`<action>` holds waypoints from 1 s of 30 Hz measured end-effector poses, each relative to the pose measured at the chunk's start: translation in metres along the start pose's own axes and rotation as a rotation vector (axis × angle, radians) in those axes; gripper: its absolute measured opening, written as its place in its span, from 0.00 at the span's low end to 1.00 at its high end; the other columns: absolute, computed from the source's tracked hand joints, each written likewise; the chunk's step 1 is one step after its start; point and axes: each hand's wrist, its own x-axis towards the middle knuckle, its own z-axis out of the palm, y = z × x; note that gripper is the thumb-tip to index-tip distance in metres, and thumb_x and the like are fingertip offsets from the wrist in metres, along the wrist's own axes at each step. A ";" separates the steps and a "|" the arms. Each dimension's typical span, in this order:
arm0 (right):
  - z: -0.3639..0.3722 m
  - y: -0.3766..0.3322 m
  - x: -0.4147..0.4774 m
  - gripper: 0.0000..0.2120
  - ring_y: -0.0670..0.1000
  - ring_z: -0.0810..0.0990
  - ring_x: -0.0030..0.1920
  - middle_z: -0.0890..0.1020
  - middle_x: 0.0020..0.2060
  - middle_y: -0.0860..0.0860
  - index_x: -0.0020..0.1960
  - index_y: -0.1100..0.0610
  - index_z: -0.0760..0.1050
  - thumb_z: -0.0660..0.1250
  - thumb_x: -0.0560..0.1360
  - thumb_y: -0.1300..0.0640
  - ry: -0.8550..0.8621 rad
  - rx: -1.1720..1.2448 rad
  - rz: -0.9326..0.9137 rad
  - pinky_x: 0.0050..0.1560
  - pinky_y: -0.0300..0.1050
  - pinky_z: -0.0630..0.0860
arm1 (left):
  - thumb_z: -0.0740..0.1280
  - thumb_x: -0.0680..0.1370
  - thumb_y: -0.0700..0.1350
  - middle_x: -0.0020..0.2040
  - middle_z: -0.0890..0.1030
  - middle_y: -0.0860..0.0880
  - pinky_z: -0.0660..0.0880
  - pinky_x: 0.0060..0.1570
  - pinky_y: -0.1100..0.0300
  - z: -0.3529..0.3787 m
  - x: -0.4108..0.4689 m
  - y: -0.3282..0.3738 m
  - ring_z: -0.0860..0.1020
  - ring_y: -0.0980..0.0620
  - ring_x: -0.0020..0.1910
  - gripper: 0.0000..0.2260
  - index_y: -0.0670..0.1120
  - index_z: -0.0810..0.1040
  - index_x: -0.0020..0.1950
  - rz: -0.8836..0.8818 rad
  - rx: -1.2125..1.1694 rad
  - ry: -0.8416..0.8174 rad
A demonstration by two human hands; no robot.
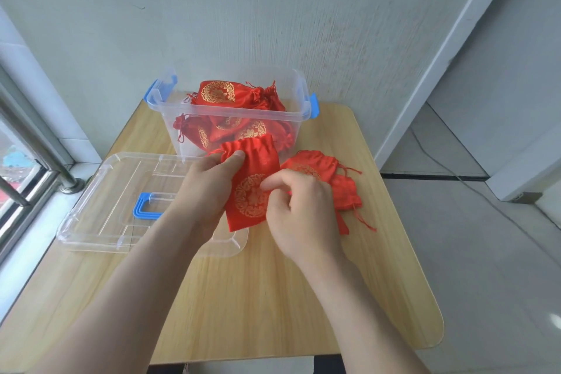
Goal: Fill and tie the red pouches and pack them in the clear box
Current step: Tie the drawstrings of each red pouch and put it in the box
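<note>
The red pouch (261, 161) is held above the table (273, 297), just in front of the clear box (243, 115). Its long axis runs away from the person, with the gathered mouth pointing at the box and leaning a little right, and the flat bottom edge nearest the person. The gold medallion faces up. The left hand (209, 182) grips the pouch's left corner just below the mouth, thumb pressed on the front. The right hand (297, 212) has its fingers curled at the pouch's lower right side, the index tip against the medallion; whether it pinches the cloth cannot be told. The box stands at the table's far edge against the wall (273, 24), holding packed pouches (218, 92) heaped up to its rim. Its lid (100, 222) lies flat on the left, reaching the left edge, partly under the left forearm. Loose pouches (328, 173) lie just right of the hands, near the right edge. Bare wood stretches from under the wrists to the near edge
</note>
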 end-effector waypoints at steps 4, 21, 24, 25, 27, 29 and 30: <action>-0.004 -0.002 0.010 0.05 0.48 0.83 0.46 0.83 0.39 0.42 0.51 0.49 0.80 0.66 0.79 0.55 0.083 0.244 0.398 0.51 0.50 0.79 | 0.66 0.86 0.49 0.54 0.88 0.40 0.80 0.63 0.37 0.001 0.001 0.000 0.86 0.39 0.56 0.11 0.44 0.84 0.55 0.044 0.058 0.015; 0.004 -0.001 0.024 0.18 0.53 0.87 0.52 0.89 0.47 0.56 0.53 0.58 0.86 0.69 0.83 0.43 0.090 0.764 0.390 0.58 0.62 0.83 | 0.56 0.88 0.59 0.40 0.71 0.49 0.70 0.39 0.44 0.008 -0.010 0.000 0.69 0.50 0.39 0.25 0.36 0.70 0.49 0.557 0.416 0.051; 0.002 -0.001 0.027 0.11 0.50 0.88 0.53 0.90 0.49 0.49 0.57 0.56 0.86 0.73 0.82 0.49 0.105 0.811 0.396 0.62 0.56 0.83 | 0.54 0.87 0.61 0.38 0.71 0.47 0.68 0.39 0.46 0.006 -0.010 0.000 0.69 0.50 0.38 0.27 0.36 0.71 0.47 0.560 0.392 0.059; 0.001 -0.002 0.028 0.10 0.46 0.87 0.48 0.89 0.46 0.46 0.57 0.55 0.86 0.74 0.81 0.50 0.119 0.806 0.386 0.56 0.51 0.83 | 0.55 0.87 0.61 0.39 0.72 0.46 0.68 0.39 0.45 0.006 -0.009 0.000 0.69 0.50 0.39 0.28 0.36 0.72 0.48 0.547 0.373 0.066; -0.001 -0.003 0.027 0.07 0.43 0.80 0.38 0.85 0.38 0.44 0.53 0.54 0.86 0.74 0.81 0.51 0.143 0.771 0.351 0.44 0.44 0.77 | 0.57 0.87 0.59 0.38 0.73 0.41 0.68 0.40 0.50 0.005 -0.008 0.001 0.70 0.50 0.38 0.27 0.34 0.74 0.49 0.532 0.323 0.094; -0.003 -0.003 0.027 0.04 0.44 0.78 0.35 0.83 0.37 0.46 0.51 0.53 0.85 0.73 0.82 0.53 0.152 0.753 0.332 0.38 0.42 0.75 | 0.60 0.87 0.56 0.37 0.73 0.41 0.65 0.37 0.55 0.005 -0.008 0.002 0.69 0.52 0.37 0.25 0.33 0.76 0.48 0.533 0.306 0.150; -0.005 -0.003 0.026 0.03 0.45 0.78 0.35 0.84 0.37 0.47 0.51 0.53 0.85 0.73 0.82 0.54 0.150 0.761 0.329 0.37 0.41 0.76 | 0.62 0.87 0.55 0.36 0.73 0.42 0.65 0.36 0.55 0.005 -0.008 0.003 0.68 0.53 0.35 0.24 0.34 0.78 0.47 0.541 0.311 0.182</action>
